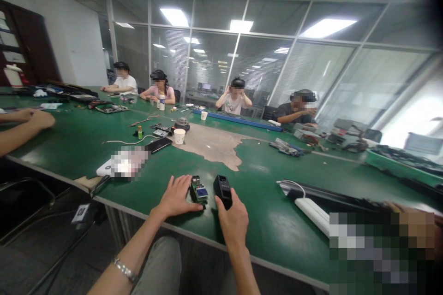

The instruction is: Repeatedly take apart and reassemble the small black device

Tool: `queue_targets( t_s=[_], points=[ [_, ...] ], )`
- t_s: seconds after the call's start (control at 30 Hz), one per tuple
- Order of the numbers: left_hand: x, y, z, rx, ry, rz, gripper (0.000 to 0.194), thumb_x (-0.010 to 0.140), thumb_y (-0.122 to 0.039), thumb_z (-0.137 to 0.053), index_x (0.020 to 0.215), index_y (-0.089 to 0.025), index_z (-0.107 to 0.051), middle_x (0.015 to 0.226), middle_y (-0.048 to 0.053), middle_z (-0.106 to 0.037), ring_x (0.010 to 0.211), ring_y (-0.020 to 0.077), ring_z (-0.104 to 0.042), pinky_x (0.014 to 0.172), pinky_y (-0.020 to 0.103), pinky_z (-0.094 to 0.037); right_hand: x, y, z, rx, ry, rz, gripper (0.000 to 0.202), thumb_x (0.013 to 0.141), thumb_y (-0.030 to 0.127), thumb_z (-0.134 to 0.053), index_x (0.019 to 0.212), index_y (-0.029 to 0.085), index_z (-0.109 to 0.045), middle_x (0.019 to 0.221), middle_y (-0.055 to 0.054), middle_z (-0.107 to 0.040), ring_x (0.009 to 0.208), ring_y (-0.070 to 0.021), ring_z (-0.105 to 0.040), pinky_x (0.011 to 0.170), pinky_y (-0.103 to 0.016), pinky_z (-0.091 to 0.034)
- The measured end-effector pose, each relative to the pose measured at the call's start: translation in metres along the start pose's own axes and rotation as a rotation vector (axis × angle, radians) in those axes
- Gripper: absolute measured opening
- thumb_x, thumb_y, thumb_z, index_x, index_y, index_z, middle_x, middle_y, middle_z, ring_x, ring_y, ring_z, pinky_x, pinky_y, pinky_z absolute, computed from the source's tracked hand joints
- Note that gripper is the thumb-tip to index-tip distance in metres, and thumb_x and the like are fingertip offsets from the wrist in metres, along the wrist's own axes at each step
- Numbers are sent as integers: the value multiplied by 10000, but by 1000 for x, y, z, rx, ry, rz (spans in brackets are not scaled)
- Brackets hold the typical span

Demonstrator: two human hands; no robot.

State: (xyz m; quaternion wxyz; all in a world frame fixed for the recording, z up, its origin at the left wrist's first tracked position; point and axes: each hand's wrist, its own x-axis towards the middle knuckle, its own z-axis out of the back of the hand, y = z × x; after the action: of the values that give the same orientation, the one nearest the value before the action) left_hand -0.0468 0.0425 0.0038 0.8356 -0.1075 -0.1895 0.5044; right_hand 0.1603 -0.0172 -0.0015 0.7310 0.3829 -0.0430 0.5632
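Steadying two small devices above the green table

From where I stand, the table spreads around the black case. A tan patch shows on the surface beyond the case's far end. The right hand is closed on the case's near end, thumb on one side, fingers on the other; I can't tell whether the case is resting or slightly lifted. The left hand lies to the left of the case, its thumb and fingertips apart along the circuit board; how firmly they press, I can't tell.

The case looks best held by its sides, clear of the openings on its face. The board sits just left of the case, with a gap between them, and that gap seems worth preserving so neither knocks the other. I'd touch the board only by its edges, with light, even pressure, and leave its little screen, left of the case, free of fingers.
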Motion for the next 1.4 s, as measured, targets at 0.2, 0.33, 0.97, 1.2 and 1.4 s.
queue_targets(
  t_s=[0.2,0.33,0.97,1.2,1.4],
  points=[
    [4,0,5,-2,26,-2,1102,628,-848,-544,1469,-196,-259,1519,126,-325,1401,338,-261,1155,539,-114,-3,-2,-1,-28,-37,67,687,852,489,-542,1370,50,-434,1251,-189,-577,1117,-304,-515,944,-377,-374],
    [11,3,14,15,72,-39,1098,594,-849,-573,1449,-214,-307,1488,121,-374,1356,351,-326,1129,506,-199,-2,-1,-2,-22,-34,91,646,876,465,-499,1364,44,-446,1247,-189,-581,1101,-298,-524,953,-387,-372],
    [-1,15,4,-7,-71,-53,1228,639,-759,-592,1506,-110,-14,1485,192,-339,1367,335,-317,1143,487,-172,6,88,17,40,137,103,497,865,391,-520,1287,130,-547,1070,-134,-677,979,-244,-629,843,-303,-431],
    [-3,16,4,-50,-89,-41,1238,665,-650,-620,1491,-112,128,1462,188,-368,1354,321,-340,1146,488,-162,2,99,9,-103,190,122,501,853,377,-528,1281,117,-537,1052,-141,-677,969,-261,-625,811,-311,-428],
    [-3,18,3,-81,-91,-67,1386,564,-625,-709,1469,-121,211,1465,201,-349,1364,337,-320,1143,510,-159,-3,99,11,-117,237,132,503,856,367,-530,1305,140,-507,1056,-119,-677,988,-245,-627,810,-302,-428]
  ],
)
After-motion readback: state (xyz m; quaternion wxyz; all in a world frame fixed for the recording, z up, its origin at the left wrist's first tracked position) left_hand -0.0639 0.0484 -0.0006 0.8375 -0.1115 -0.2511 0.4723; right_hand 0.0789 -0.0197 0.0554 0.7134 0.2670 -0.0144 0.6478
